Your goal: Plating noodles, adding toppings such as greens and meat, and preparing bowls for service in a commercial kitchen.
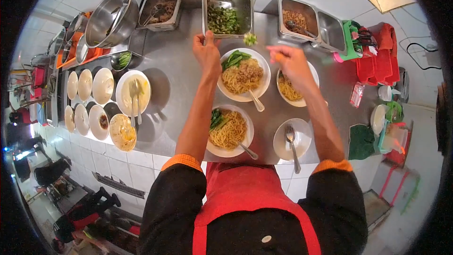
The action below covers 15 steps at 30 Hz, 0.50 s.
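My left hand [208,51] grips the near rim of a steel food pan [250,10], which holds chopped green onions [223,19]. In my right hand [290,63] is a spoon, blurred and hard to make out, with a clump of chopped green onion [250,39] at its end. That clump is over the far edge of a bowl of noodles [235,81] topped with minced meat and leafy greens. Another noodle bowl [228,132] sits nearer me. My right hand and forearm partly cover a third noodle bowl [289,90]. A white bowl [283,147] with cutlery [292,141] stands near the front edge.
Several white bowls [103,85] stand at left, one holding a fork and spoon [133,94]. Behind them are a large steel mixing bowl [102,24] and a meat pan [177,16]. Another topping pan [283,3], red holders [378,63] and a green cloth [362,141] lie right.
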### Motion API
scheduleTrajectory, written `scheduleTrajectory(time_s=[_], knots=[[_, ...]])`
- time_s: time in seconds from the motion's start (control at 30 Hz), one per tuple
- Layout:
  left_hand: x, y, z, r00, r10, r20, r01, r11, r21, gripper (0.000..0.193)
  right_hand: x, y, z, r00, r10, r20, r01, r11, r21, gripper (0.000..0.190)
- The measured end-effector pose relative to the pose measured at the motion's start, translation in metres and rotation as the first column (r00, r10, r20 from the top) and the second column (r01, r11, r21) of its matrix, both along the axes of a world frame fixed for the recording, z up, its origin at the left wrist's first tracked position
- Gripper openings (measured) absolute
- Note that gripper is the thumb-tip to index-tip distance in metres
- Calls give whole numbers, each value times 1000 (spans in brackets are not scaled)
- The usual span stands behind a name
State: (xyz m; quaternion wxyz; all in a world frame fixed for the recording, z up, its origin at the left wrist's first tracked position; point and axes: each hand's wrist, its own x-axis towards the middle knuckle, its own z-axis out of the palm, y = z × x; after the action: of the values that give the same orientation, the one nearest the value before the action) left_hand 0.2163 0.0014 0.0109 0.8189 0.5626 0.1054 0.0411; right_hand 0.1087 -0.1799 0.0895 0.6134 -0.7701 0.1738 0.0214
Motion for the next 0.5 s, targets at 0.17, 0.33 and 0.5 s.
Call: scheduleTrajectory(time_s=[0.17, 0.33, 0.5], knots=[[-6, -1, 0, 1000, -14, -1, 14, 999, -49, 16, -56, 39, -60, 994, 34, 105, 19, 885, -466, 26], [-24, 8, 13, 1000, -17, 8, 17, 999, -34, 16, -60, 46, -51, 863, 154, 481, 305, 600, -740, 35], [-71, -15, 37, 987, -132, 88, 127, 990, 59, 18, -1, 18, -9, 922, 224, 315, 190, 448, -873, 32]])
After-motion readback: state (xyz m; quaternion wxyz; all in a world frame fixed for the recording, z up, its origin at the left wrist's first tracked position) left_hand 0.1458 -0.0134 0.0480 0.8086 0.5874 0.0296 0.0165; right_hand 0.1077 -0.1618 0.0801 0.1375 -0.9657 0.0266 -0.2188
